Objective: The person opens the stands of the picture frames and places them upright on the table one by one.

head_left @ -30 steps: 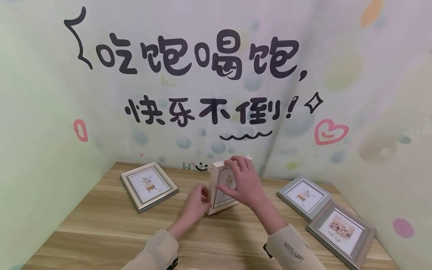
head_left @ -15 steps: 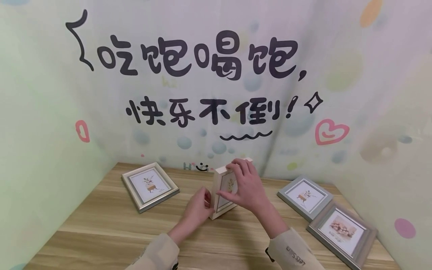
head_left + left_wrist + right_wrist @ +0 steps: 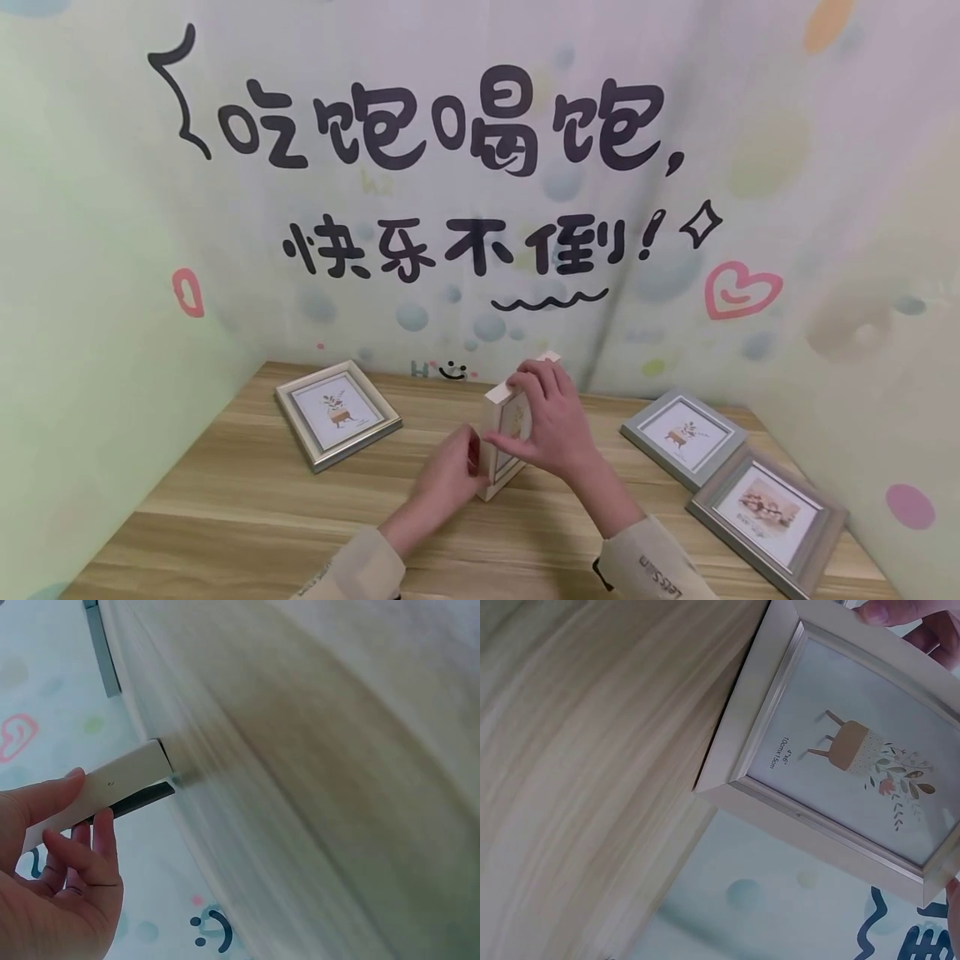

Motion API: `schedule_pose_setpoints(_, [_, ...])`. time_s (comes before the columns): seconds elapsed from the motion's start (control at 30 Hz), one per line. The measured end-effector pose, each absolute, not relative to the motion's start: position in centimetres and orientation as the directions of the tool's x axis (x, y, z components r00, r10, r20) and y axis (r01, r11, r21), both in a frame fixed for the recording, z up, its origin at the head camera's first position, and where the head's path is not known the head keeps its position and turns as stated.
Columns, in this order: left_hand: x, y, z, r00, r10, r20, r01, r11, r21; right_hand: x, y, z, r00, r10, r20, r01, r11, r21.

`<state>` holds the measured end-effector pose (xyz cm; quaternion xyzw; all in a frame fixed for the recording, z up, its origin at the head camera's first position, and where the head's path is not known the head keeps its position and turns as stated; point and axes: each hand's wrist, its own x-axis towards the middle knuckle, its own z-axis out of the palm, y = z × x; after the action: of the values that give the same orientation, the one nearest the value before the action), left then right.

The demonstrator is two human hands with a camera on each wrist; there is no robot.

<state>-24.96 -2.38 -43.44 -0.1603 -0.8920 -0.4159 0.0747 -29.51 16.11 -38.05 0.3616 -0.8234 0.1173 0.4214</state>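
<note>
A cream picture frame (image 3: pixel 516 417) stands upright on the wooden table, turned partly edge-on in the head view. My left hand (image 3: pixel 446 479) grips its near left side low down. Across the top, my right hand (image 3: pixel 555 425) holds the frame, fingers over the upper edge and thumb in front. In the left wrist view, the left hand (image 3: pixel 75 862) pinches the pale side edge (image 3: pixel 127 776); a dark strip (image 3: pixel 146 796) sticks out behind it. A potted plant print (image 3: pixel 862 761) fills the frame's front in the right wrist view, where only fingertips of the right hand show.
A champagne-coloured picture frame (image 3: pixel 337 412) lies flat on the left of the table (image 3: pixel 247 517). On the right lie a grey-blue frame (image 3: pixel 686 437) and a brownish-silver frame (image 3: pixel 768 512), their corners meeting. A printed curtain (image 3: pixel 420 192) hangs behind the table.
The cream frame has turned more edge-on, its near side moving slightly right and towards me. Both hands keep hold and shift with it. The other frames lie as before.
</note>
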Motion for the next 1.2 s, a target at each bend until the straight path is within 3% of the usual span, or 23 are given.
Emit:
schedule_pose_setpoints(0.3, [-24.1, -1.4, -43.0, -0.929, 0.248, 0.276, 0.368, 0.698, 0.614, -29.4, 16.8, -38.4, -0.335, -0.463, 0.821, -0.731, 0.677, 0.084])
schedule_pose_setpoints(0.63, [-25.6, -4.0, -41.0, -0.866, 0.46, 0.197, 0.455, 0.557, 0.695, -29.5, 17.4, -38.8, -0.246, -0.461, 0.852, -0.768, 0.629, 0.119])
schedule_pose_setpoints(0.97, [-28.2, -3.2, -40.2, -0.825, 0.495, 0.273, 0.528, 0.502, 0.684, -29.3, 17.5, -38.3, -0.3, -0.485, 0.821, -0.776, 0.625, 0.086])
schedule_pose_setpoints(1.2, [-28.7, -2.1, -40.1, -0.815, 0.525, 0.245, 0.536, 0.522, 0.664, -29.3, 17.7, -38.3, -0.31, -0.492, 0.814, -0.794, 0.605, 0.063])
